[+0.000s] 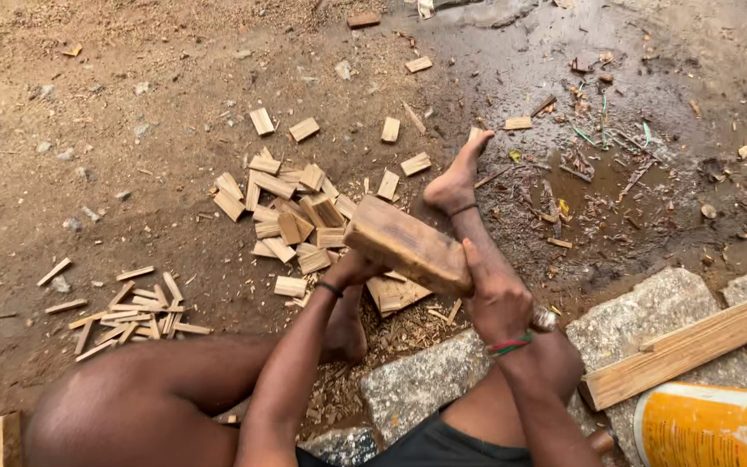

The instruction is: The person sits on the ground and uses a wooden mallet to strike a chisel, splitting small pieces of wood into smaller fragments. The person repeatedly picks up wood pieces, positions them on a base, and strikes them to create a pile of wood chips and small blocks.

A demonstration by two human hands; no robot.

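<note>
head view: the wooden block (408,246) hangs tilted above the pile of cut wood pieces (291,207), between the 2 hands. the left hand (354,266) is closed under its lower end; the right hand (496,298) clasps the near end. it looks stiff, dense and fairly heavy, rough enough not to slip; the ends seem the best hold.

A block (408,246) of worn, matt wood, darkened and scuffed on its face, is gripped by the right hand (496,298). Pale, raw-cut wooden chips (291,216) are heaped on the ground (88,173), which is dry, grainy earth to the left and wet, glossy mud (616,112) to the right. Rough grey granite is seen in the stone slabs (650,316); a plank (693,346) is of unfinished wood.
</note>
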